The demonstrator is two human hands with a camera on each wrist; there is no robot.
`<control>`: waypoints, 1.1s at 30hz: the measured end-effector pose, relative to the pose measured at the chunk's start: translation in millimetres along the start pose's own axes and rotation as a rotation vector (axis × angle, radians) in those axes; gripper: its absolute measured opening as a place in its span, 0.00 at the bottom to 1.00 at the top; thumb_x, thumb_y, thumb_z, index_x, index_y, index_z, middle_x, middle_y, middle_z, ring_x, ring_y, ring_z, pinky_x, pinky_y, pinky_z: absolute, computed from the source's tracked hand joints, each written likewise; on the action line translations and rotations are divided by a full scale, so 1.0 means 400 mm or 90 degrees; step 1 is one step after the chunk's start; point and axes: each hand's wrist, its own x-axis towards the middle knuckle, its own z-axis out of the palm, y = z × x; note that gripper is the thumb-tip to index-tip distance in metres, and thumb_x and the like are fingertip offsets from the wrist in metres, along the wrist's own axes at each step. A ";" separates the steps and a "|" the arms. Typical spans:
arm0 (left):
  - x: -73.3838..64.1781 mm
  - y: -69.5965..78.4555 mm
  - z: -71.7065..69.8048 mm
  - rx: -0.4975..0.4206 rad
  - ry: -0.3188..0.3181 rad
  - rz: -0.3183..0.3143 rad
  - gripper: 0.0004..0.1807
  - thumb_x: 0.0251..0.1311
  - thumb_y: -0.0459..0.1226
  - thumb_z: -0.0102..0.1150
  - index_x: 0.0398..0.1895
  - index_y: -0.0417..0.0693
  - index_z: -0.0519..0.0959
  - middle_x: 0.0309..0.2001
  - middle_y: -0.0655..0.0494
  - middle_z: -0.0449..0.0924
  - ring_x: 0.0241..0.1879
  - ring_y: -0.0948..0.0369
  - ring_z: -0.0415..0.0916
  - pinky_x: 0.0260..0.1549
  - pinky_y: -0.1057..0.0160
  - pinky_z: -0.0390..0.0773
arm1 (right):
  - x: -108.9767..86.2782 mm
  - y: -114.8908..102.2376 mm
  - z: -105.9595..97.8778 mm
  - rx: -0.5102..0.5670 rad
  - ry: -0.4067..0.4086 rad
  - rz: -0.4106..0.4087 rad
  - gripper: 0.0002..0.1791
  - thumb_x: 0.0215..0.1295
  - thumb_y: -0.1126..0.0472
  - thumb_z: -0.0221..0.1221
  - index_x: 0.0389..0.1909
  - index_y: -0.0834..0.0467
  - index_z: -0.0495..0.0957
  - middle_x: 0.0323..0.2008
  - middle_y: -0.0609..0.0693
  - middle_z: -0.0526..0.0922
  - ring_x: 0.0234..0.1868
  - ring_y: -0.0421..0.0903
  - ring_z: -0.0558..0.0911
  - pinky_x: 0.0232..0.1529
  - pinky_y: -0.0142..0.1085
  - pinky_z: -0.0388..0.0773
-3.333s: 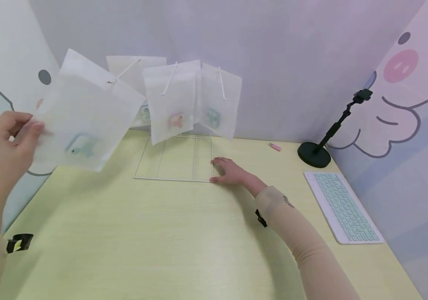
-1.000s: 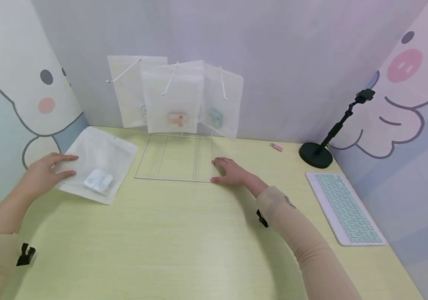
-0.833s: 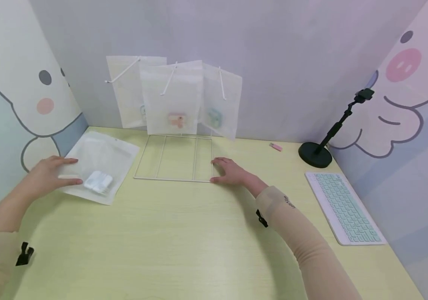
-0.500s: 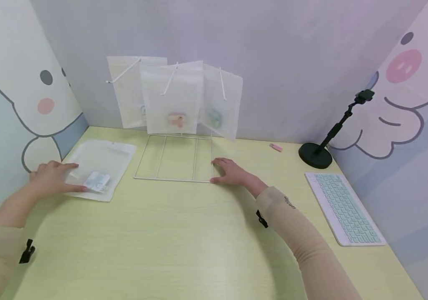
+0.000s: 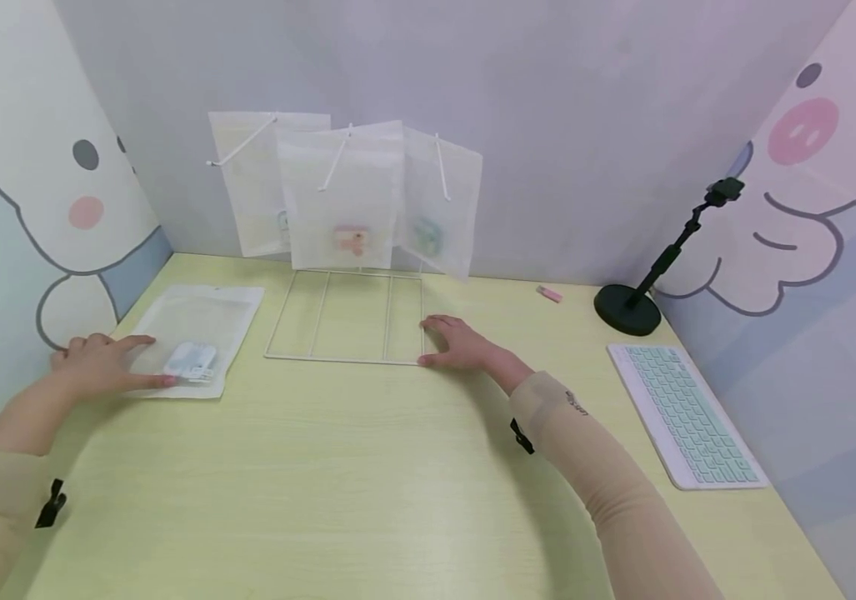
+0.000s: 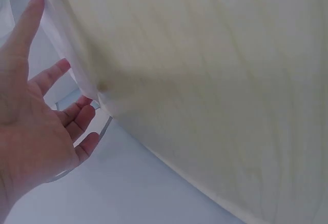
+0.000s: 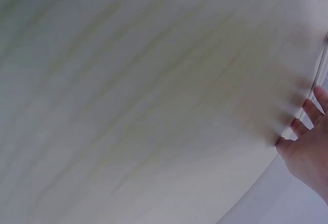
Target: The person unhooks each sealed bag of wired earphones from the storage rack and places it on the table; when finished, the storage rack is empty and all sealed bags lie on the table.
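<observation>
At the far left, a cartoon figure with a pink cheek is printed on the wall (image 5: 101, 192); below it the left hand (image 5: 93, 367) lies at the left end of a translucent white bag (image 5: 198, 317), thumb and index finger stretched out over it, unclenched and gripping nothing; in the left wrist view its other fingers are loosely bent; the bag lies flat on the desk (image 5: 307, 483), with a small pale packet (image 5: 193, 361) showing through near its front edge. Just to the right sits a white wire rack (image 5: 322, 359), its base on the desk; above the base, three similar bags hang from white hooks: a left hanging bag (image 5: 247, 192), partly covered by a middle hanging bag (image 5: 371, 187) with a reddish shape inside, then a right hanging bag (image 5: 458, 221) with a greenish one. The right hand (image 5: 458, 344) is at the rack's right front corner, thumb and fingers spread and lightly bent, touching the side wire without clenching; farther right lie a small pink object (image 5: 549, 294), a black stand (image 5: 628, 310) on a round foot, tilted outward, and a white keyboard (image 5: 686, 417) with mint keys, near the desk's right edge.
</observation>
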 end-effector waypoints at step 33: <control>0.290 0.244 -0.279 -0.484 0.275 0.086 0.35 0.64 0.53 0.51 0.73 0.58 0.54 0.76 0.51 0.30 0.74 0.54 0.25 0.70 0.45 0.32 | 0.002 0.003 0.005 -0.002 0.001 0.011 0.44 0.60 0.38 0.58 0.72 0.51 0.54 0.73 0.52 0.52 0.73 0.53 0.51 0.72 0.46 0.47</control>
